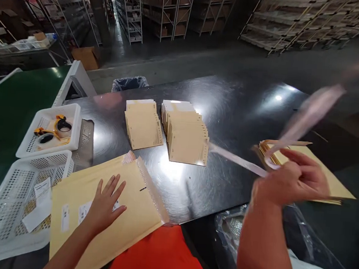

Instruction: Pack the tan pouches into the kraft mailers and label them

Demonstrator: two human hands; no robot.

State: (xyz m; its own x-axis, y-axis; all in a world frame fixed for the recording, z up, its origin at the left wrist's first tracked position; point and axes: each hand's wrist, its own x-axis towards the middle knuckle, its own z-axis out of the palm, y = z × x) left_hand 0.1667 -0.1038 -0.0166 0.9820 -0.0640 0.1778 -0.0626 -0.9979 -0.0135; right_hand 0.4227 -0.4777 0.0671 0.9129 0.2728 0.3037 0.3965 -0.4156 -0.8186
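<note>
A large kraft bubble mailer [105, 223] with white labels lies at the table's near left edge, its flap side toward the right. My left hand [108, 203] rests flat on it, fingers spread. Raised at the right, my right hand [293, 179] is closed on a long pale release strip [242, 161]. One part of the strip trails left toward the small envelopes; another part, smeared by motion, flies up to the right. Behind that hand sits a stack of kraft mailers [327, 171].
Two fanned rows of small kraft envelopes, a left row [144, 128] and a right row [188, 141], lie mid-table. A white basket [49, 131] holds tape dispensers; another basket [24, 193] holds paper slips. A green conveyor [22, 95] runs at left. Lined bin [130, 83] stands behind the table.
</note>
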